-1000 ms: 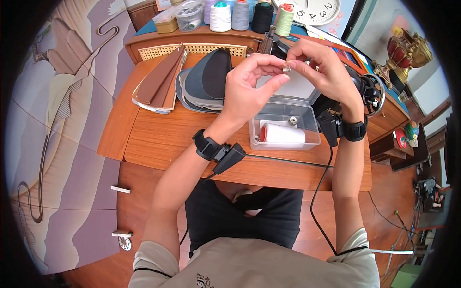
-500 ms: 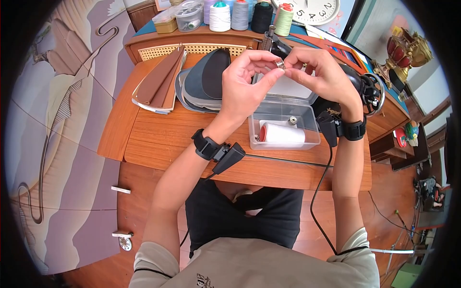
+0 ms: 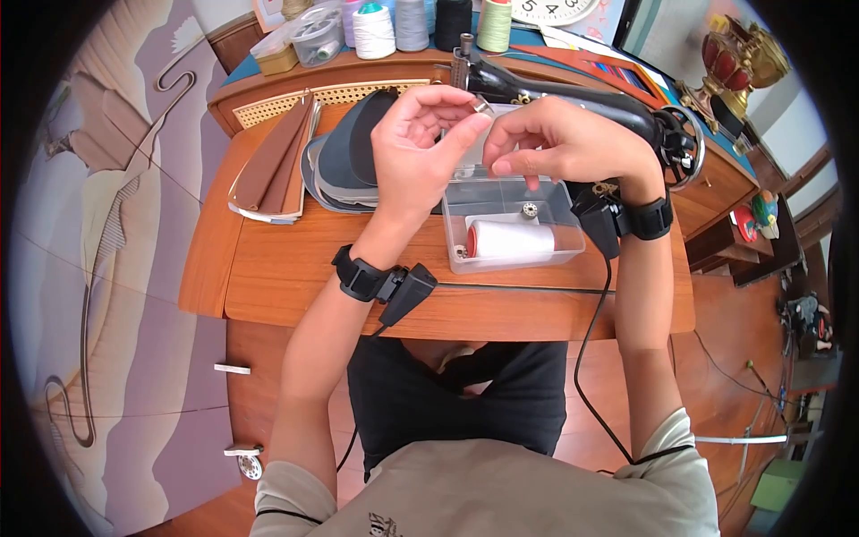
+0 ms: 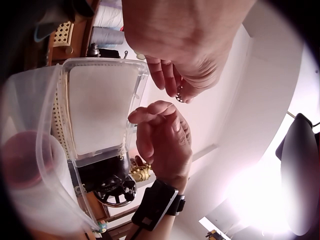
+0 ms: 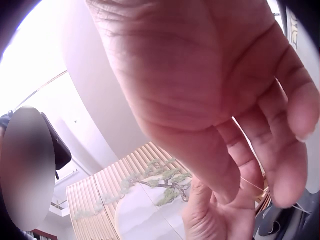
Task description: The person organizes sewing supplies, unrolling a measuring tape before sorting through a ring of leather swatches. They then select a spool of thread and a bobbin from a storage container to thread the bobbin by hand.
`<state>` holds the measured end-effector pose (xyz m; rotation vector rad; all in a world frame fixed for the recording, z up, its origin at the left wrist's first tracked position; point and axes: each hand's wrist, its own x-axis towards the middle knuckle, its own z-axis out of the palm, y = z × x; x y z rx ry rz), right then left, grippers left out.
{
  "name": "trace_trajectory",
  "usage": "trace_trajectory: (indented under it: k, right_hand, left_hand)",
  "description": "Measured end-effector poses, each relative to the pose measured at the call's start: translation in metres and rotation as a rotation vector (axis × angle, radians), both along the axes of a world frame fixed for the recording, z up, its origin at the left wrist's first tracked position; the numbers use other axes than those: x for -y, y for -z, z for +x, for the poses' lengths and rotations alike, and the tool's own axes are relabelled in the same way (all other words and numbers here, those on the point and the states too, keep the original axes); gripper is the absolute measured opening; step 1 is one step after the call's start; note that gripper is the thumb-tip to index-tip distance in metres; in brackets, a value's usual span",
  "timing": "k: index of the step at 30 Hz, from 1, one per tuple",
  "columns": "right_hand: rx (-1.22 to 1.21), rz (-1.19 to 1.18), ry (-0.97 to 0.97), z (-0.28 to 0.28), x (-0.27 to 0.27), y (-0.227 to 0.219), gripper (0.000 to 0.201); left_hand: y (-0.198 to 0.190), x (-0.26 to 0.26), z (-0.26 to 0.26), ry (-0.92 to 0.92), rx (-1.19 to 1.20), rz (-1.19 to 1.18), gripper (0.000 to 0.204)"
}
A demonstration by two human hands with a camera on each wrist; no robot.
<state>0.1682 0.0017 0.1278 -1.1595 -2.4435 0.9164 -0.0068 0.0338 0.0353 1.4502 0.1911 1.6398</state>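
My left hand (image 3: 416, 148) holds a small metal bobbin (image 3: 483, 105) between thumb and fingertips, raised above the desk. In the left wrist view the bobbin (image 4: 179, 94) shows its holed face. Close to its right is my right hand (image 3: 573, 139), its fingers bent and its thumb near the index finger. A fine thread (image 4: 171, 104) shows faintly by those fingertips, pinched there as far as it shows. Below the hands stands a clear plastic box (image 3: 514, 267), lid up, holding a white thread spool (image 3: 514, 240) and a loose metal bobbin (image 3: 530, 209).
A black sewing machine (image 3: 573, 92) stands behind the right hand. Brown fabric pieces (image 3: 273, 161) and a dark grey fabric stack (image 3: 340, 152) lie at left on the wooden desk (image 3: 295, 277). Several thread cones (image 3: 373, 34) line the back shelf.
Both hands were together at the bobbin; now the right hand has come away from it, lower and to the right. The left hand keeps the bobbin. The head view has shifted slightly.
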Motion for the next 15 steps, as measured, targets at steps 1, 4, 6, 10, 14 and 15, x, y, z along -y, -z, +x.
trace_trajectory:
  k: [1, 4, 6, 10, 14, 15]
  right_hand:
    - [0.035, -0.070, -0.011, 0.0000, 0.0014, -0.0015, 0.018]
    - [0.025, -0.091, -0.043, 0.0028, 0.0009, -0.0030, 0.013]
    - [0.019, -0.082, -0.075, 0.0055, 0.0005, -0.0020, 0.012]
    - [0.025, -0.076, -0.056, 0.0052, 0.0032, -0.0042, 0.009]
    - [-0.012, -0.074, -0.074, 0.0082, 0.0010, 0.0001, 0.009]
    - [-0.020, -0.077, -0.067, 0.0090, 0.0004, 0.0015, 0.009]
  left_hand:
    - [0.0000, -0.0002, -0.0007, 0.008, -0.007, -0.003, 0.026]
    - [-0.0003, 0.0013, -0.0010, 0.046, 0.006, -0.048, 0.024]
    - [0.0003, -0.0001, -0.0016, 0.085, 0.017, -0.073, 0.024]
    - [-0.0004, -0.0031, -0.0049, 0.227, 0.049, -0.153, 0.020]
    - [0.0002, -0.0034, -0.0067, 0.390, 0.105, -0.233, 0.019]
    - [0.0008, -0.0041, -0.0076, 0.422, 0.118, -0.248, 0.019]
